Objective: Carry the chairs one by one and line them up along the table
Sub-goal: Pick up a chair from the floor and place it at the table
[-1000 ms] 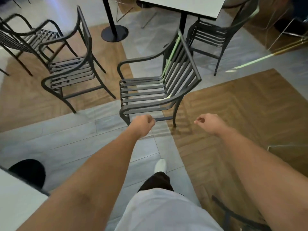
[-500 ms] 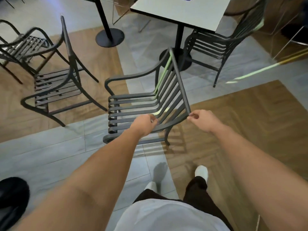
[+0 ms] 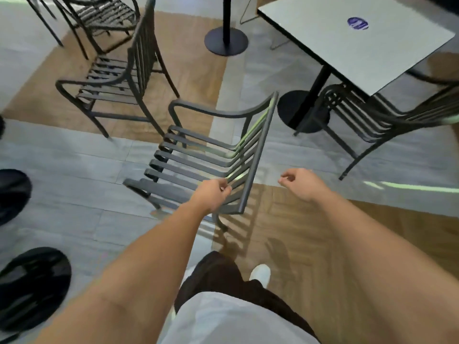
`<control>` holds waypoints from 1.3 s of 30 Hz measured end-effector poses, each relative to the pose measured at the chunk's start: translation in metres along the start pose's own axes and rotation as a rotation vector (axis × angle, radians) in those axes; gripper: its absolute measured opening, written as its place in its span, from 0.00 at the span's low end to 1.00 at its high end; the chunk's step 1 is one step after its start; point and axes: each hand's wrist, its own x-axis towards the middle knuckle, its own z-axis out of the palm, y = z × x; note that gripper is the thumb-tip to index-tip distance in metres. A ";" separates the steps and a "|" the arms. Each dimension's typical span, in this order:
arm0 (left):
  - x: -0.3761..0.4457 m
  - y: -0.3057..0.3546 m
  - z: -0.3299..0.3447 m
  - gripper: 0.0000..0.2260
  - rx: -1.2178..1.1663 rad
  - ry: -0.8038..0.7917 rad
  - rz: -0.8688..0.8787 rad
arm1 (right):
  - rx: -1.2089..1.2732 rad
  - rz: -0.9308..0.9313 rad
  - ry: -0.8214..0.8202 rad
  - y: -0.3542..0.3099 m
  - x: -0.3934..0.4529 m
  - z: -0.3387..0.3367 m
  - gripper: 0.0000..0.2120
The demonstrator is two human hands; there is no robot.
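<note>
Left of the table (image 3: 352, 43), well apart from it, two dark slatted chairs are standing on the floor: one far off (image 3: 99, 13), one nearer (image 3: 116, 83). Between these and the table, a third chair (image 3: 206, 157) is sitting near the table's round base (image 3: 303, 110), its back toward the person. The left hand (image 3: 211, 194) is gripping this chair's near armrest, fingers (image 3: 224, 188) curled round the bar. The right hand (image 3: 300, 182) is hovering just beside the backrest, fingers loosely curled and holding nothing. A fourth chair (image 3: 387, 117) is sitting partly under the table's right side.
</note>
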 end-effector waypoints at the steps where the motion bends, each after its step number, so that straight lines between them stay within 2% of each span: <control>1: 0.001 0.005 0.005 0.13 -0.014 0.005 -0.018 | -0.006 -0.017 -0.008 0.003 0.008 -0.009 0.15; 8: 0.031 0.027 0.008 0.13 -0.047 0.072 -0.115 | -0.064 -0.123 -0.072 -0.002 0.069 -0.049 0.17; 18: 0.097 0.042 -0.004 0.14 -0.121 0.079 -0.215 | -0.222 -0.239 -0.149 -0.019 0.160 -0.081 0.19; 24: 0.122 0.054 -0.004 0.12 -0.165 0.121 -0.298 | -0.313 -0.321 -0.177 -0.027 0.220 -0.099 0.16; 31: 0.147 0.090 0.015 0.12 -0.282 0.252 -0.458 | -0.563 -0.643 -0.252 -0.036 0.291 -0.108 0.16; 36: 0.147 0.132 0.042 0.10 -0.401 0.395 -0.624 | -0.836 -0.909 -0.319 -0.030 0.320 -0.117 0.22; 39: 0.144 0.144 0.055 0.12 -0.476 0.463 -0.699 | -0.950 -1.017 -0.314 -0.028 0.330 -0.116 0.22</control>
